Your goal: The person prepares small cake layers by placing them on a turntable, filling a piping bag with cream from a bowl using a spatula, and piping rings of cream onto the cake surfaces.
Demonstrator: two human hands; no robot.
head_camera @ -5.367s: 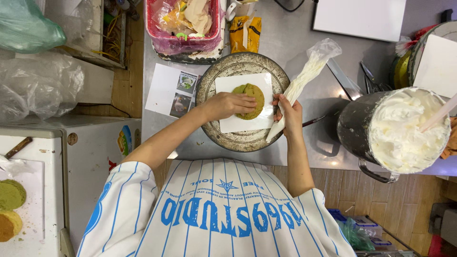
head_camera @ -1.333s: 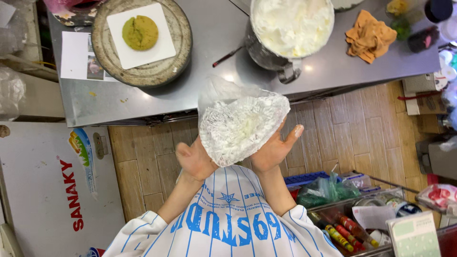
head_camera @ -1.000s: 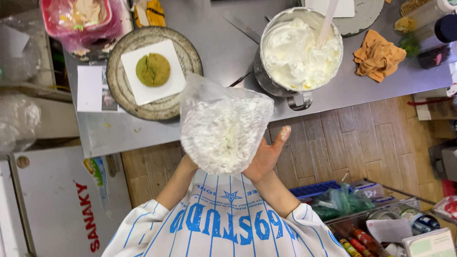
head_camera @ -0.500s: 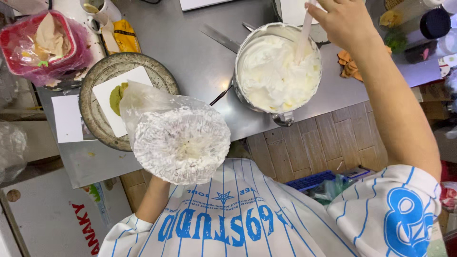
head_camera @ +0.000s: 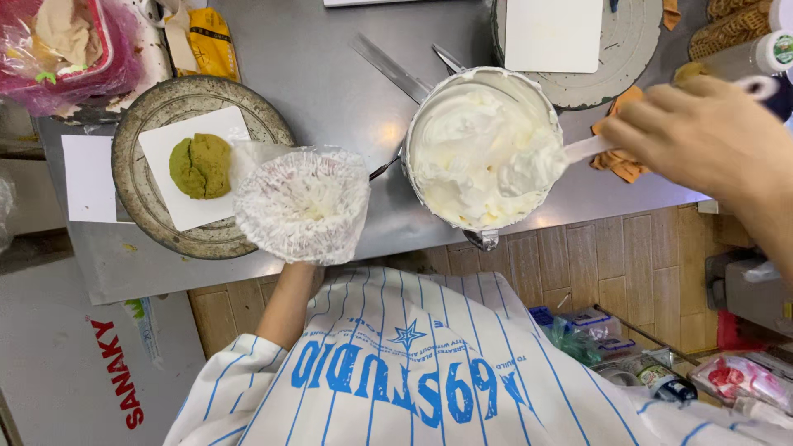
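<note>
White cream still fills the pot [head_camera: 483, 157] at frame centre, where the right hand [head_camera: 702, 136] grips a spatula [head_camera: 588, 149], while the left hand, hidden, holds the open, nearly empty piping bag [head_camera: 301, 205] beside it.

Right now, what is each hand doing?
Left hand: hidden under the piping bag it holds open.
Right hand: closed on the spatula in the cream pot.

Left forearm raised upright from the torso, left hand hidden from view; right hand [head_camera: 712, 136] extended forward at upper right, fingers curled closed, knuckles up.
</note>
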